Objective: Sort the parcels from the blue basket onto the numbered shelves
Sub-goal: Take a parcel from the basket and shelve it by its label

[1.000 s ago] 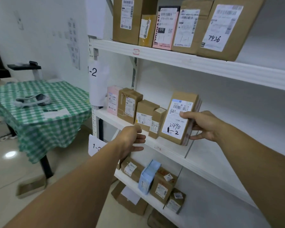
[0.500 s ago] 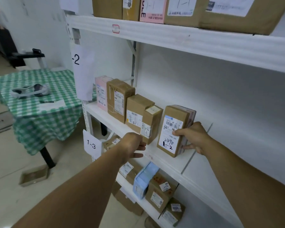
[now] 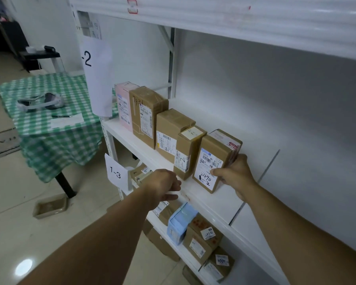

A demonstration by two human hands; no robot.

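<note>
Parcel (image 3: 214, 159) stands upright on shelf (image 3: 206, 199), right hand (image 3: 235, 177) gripping its side. Left hand (image 3: 162, 186) near shelf edge, fingers loosely curled, empty.

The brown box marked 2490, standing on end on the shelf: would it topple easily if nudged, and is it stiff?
Probably stiff: the box marked 2490 is cardboard with crisp, square edges. It may tip fairly readily, standing tall on a narrow end. Likely light, since the right hand alone grips it.
</note>
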